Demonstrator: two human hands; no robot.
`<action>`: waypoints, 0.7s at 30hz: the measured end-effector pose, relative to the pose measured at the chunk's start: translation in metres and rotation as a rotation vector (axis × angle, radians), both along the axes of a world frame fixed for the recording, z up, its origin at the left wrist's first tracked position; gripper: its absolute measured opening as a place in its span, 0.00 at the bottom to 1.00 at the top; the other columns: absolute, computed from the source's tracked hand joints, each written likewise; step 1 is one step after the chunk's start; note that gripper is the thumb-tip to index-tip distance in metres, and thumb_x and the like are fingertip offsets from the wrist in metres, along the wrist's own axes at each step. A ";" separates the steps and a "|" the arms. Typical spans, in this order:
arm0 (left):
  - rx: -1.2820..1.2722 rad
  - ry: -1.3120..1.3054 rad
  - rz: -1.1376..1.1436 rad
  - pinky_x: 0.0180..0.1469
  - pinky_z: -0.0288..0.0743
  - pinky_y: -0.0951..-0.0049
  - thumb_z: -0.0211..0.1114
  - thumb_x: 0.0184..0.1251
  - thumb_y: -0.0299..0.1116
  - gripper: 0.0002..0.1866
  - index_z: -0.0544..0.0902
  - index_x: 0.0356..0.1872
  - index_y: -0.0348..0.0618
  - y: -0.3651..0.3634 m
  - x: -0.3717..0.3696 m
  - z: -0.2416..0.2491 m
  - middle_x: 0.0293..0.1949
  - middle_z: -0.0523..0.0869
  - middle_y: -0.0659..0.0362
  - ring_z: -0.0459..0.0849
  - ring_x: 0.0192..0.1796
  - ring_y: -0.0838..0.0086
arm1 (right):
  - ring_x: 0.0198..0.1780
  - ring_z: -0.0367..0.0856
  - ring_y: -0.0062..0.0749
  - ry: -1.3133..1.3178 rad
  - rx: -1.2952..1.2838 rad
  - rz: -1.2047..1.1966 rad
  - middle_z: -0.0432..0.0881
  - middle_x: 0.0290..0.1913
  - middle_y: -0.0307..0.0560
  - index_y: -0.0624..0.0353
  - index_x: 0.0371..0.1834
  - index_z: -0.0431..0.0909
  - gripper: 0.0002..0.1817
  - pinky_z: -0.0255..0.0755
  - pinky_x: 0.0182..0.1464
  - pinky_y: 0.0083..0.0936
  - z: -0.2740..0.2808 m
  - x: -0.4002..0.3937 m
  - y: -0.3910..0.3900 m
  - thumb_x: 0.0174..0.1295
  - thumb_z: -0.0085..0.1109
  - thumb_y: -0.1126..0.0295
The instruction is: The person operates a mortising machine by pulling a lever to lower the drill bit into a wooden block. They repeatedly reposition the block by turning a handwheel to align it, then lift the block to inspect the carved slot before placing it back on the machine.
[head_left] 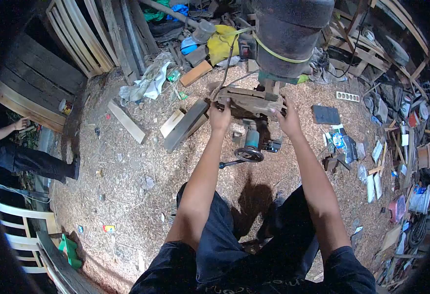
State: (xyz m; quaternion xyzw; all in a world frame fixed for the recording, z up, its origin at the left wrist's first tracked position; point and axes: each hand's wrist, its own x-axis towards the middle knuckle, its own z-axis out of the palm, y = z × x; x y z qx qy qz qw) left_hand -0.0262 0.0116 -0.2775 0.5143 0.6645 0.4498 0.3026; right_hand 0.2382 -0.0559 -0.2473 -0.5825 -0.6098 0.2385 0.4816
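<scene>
A rough brown wooden block (249, 101) lies across the machine, below its dark upper housing (293, 39). My left hand (220, 117) grips the block's left end, thumb toward me. At the right end, my right hand (288, 120) holds it with bent fingers; part of this grip is hidden. Under the block stands the machine's green column, with a handwheel (249, 154) on the near side. A black-knobbed lever (230, 163) sticks out to the left of the wheel.
Planks (186, 126) lean left of the machine; another board (127, 121) lies on the shaving-covered floor (127, 196). A power strip (347, 96) and dark block (325, 114) lie to the right, near heaped scrap. Another person's leg (38, 161) and hand show at far left.
</scene>
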 end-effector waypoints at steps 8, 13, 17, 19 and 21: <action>0.016 -0.037 -0.044 0.66 0.70 0.60 0.70 0.63 0.57 0.44 0.71 0.62 0.22 -0.005 0.001 0.012 0.59 0.79 0.33 0.78 0.64 0.47 | 0.65 0.77 0.54 -0.086 -0.073 -0.034 0.77 0.63 0.67 0.65 0.74 0.60 0.42 0.71 0.66 0.39 0.002 0.009 0.000 0.60 0.72 0.61; 0.019 0.004 0.073 0.64 0.72 0.57 0.71 0.62 0.57 0.43 0.72 0.59 0.22 0.000 0.010 0.009 0.55 0.82 0.34 0.81 0.60 0.45 | 0.67 0.75 0.56 -0.057 -0.077 -0.038 0.76 0.64 0.68 0.65 0.75 0.58 0.44 0.68 0.68 0.41 -0.004 0.010 0.006 0.60 0.72 0.62; -0.081 0.012 -0.011 0.69 0.67 0.60 0.73 0.58 0.59 0.48 0.69 0.62 0.22 -0.006 0.011 0.034 0.61 0.78 0.32 0.76 0.67 0.45 | 0.68 0.74 0.58 -0.093 -0.077 -0.044 0.75 0.65 0.68 0.64 0.76 0.56 0.45 0.66 0.70 0.41 0.002 0.007 -0.006 0.60 0.71 0.63; -0.053 -0.062 0.006 0.70 0.66 0.61 0.75 0.56 0.59 0.50 0.68 0.63 0.22 0.016 0.008 -0.007 0.62 0.79 0.34 0.76 0.67 0.48 | 0.68 0.73 0.58 -0.106 -0.106 -0.048 0.75 0.65 0.68 0.64 0.76 0.56 0.45 0.65 0.70 0.41 0.012 0.004 -0.004 0.60 0.71 0.63; 0.047 -0.128 0.074 0.70 0.67 0.61 0.76 0.56 0.59 0.50 0.67 0.64 0.22 0.030 0.013 -0.039 0.61 0.80 0.36 0.77 0.66 0.49 | 0.68 0.74 0.58 -0.170 -0.093 -0.091 0.75 0.64 0.68 0.64 0.76 0.56 0.45 0.66 0.70 0.42 0.009 0.003 0.002 0.60 0.71 0.63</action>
